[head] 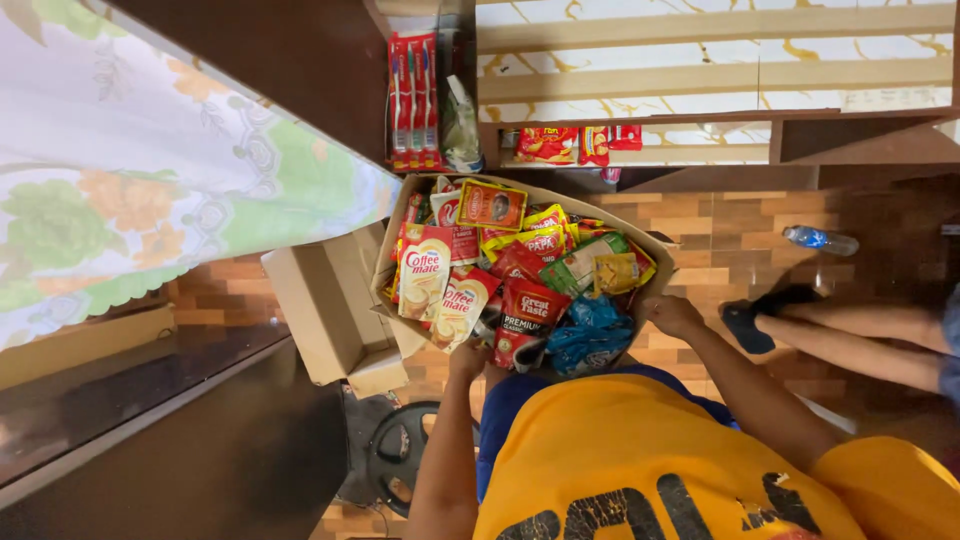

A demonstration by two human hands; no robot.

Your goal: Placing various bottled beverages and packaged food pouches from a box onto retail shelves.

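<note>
Both sets of fingers are curled shut on the near rim of a cardboard box: the left hand grips its left near corner, the right hand its right near edge, both forearms reaching forward from the yellow shirt. The box is crammed with snack and creamer pouches, among them two cream-coloured creamer packs; one empty carton lies just beside it on the floor, one water bottle well apart.

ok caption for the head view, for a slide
Both hands, left and right, hold a cardboard box full of food packets.
</note>
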